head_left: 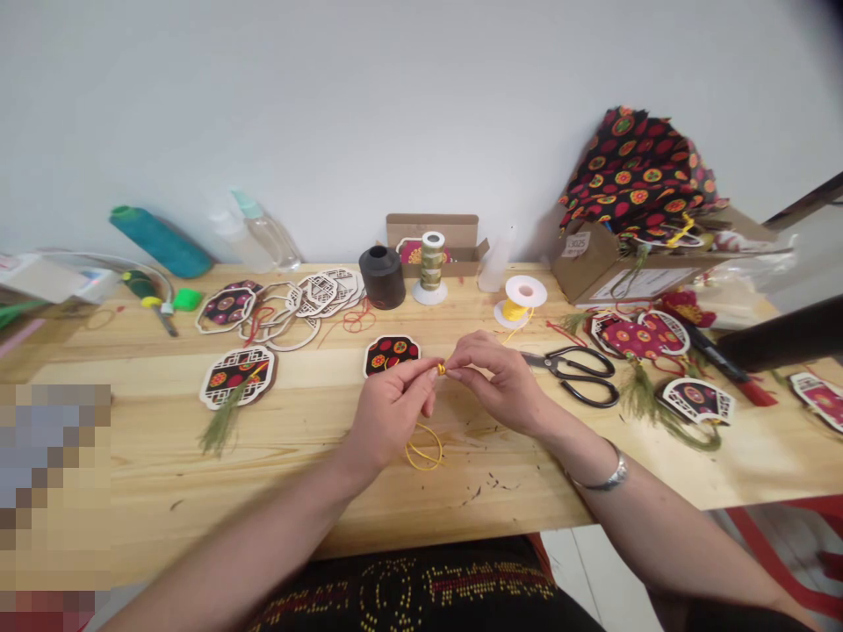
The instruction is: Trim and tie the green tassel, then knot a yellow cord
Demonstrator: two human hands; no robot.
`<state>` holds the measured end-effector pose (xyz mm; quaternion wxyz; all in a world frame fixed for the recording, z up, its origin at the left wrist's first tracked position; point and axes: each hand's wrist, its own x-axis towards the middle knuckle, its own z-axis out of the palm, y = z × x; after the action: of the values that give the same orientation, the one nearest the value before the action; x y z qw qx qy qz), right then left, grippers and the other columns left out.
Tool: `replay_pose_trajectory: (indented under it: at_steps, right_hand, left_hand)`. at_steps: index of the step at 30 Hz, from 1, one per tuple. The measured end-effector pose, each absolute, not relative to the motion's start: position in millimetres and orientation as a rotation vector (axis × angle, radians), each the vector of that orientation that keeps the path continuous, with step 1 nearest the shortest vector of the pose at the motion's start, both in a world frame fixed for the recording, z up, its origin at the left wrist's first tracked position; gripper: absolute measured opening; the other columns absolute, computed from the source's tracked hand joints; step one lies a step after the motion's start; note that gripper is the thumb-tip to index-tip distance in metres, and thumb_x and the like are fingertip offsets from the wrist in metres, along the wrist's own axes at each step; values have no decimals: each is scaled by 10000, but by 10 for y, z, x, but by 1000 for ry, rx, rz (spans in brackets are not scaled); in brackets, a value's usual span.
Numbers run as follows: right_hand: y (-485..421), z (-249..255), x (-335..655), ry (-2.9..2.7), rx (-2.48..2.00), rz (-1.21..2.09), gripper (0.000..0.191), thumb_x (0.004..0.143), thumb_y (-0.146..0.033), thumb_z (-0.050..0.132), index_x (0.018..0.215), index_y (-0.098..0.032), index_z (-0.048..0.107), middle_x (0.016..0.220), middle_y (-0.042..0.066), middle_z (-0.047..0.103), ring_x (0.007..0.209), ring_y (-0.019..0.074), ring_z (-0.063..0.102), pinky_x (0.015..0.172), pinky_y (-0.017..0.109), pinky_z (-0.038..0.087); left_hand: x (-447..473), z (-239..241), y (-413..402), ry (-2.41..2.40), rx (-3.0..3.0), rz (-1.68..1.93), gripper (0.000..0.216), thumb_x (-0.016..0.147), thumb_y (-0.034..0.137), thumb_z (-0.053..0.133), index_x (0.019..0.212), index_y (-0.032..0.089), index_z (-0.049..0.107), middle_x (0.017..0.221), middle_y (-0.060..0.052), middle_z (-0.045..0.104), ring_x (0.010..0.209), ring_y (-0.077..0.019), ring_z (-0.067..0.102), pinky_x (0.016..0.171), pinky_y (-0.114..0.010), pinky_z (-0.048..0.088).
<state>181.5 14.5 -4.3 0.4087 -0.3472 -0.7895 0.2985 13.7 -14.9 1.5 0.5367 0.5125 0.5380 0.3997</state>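
My left hand (388,408) and my right hand (499,382) meet above the middle of the wooden table (164,474). Both pinch a thin yellow cord (422,449) at a small yellow knot between the fingertips. The cord's loop hangs down below my left hand onto the table. A spool of yellow cord (520,300) stands just behind my right hand. A black floral fan-shaped piece (391,353) lies right behind my left hand. A silver bracelet sits on my right wrist.
Black scissors (580,373) lie right of my right hand. Wooden fan frames (309,303) and a tasselled fan ornament (237,376) lie at left. A black spool (382,276), a green-gold spool (432,263), and a cardboard box with floral fabric (632,219) stand at the back.
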Motion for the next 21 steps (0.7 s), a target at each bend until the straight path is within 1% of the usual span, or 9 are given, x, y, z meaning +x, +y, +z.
replay_pose_trajectory:
  at_steps: [1,3,8,13,21]
  right_hand:
    - [146,-44,1815,-1992,-874,753,135,863,-140,537,777,-193,627,699,25,572,753,154,509,744,324,440]
    - [146,-47,1815,-1991,-871,753,132,861,-134,538,780,-187,628,705,28,573,757,155,510,745,324,440]
    - [139,-51,1813,-1983,-892,752,114,853,-150,558,768,-177,630,704,32,574,753,155,517,730,314,443]
    - [127,-46,1805,-1974,-931,738,105,839,-163,572,755,-170,636,683,32,575,741,155,521,720,311,443]
    - [118,-36,1796,-1983,-928,707,87,819,-147,576,750,-169,624,688,32,593,730,153,525,704,307,450]
  left_hand:
    - [137,8,-148,1276,1211,954,277,811,303,556,992,139,688,486,50,495,446,-79,413,434,-213,318]
    - [136,-4,-147,1271,1218,960,287,815,291,553,1015,136,687,489,50,496,453,-78,423,441,-213,326]
    - [134,10,-142,1291,1258,972,214,817,273,556,922,154,700,494,51,509,451,-67,426,444,-203,328]
    - [137,34,-132,1314,1178,973,144,802,274,585,790,152,658,473,54,518,415,-57,402,423,-196,313]
    - [135,-86,-119,1211,931,1048,155,772,310,646,778,155,642,463,62,514,397,-36,385,385,-152,274]
